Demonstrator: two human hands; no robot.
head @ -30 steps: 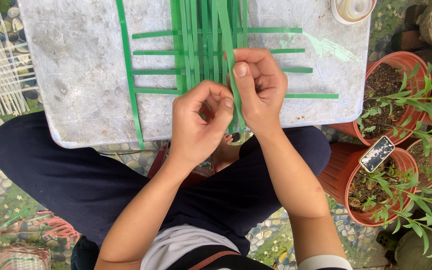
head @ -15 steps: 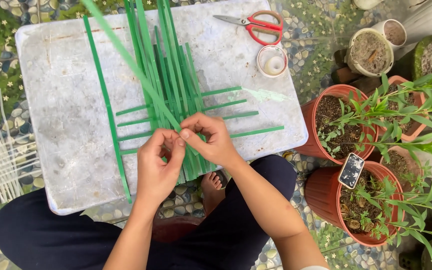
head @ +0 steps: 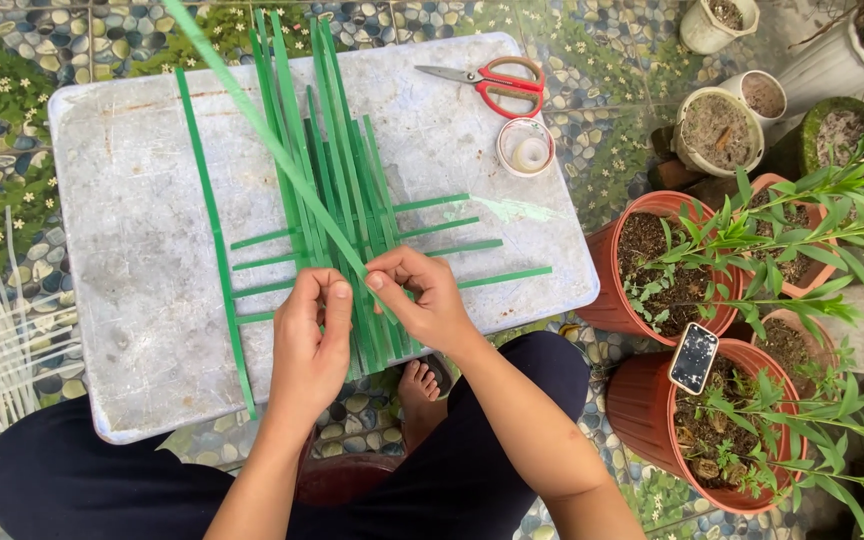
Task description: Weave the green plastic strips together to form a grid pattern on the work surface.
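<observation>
Since the earlier frame the lifted long green plastic strip (head: 252,110) slants lower. The right hand (head: 430,300) pinches it; the left hand (head: 312,340) presses the green woven mat (head: 337,230) on the white board (head: 122,230). Four cross-strips are woven; most lengthwise strips remain loose.

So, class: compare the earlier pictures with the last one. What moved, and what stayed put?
The right hand has lifted one green strip off the weave, so it now slants up to the far left. The left hand stays pressed on the woven strips. White board, scissors and tape roll lie unmoved.
</observation>
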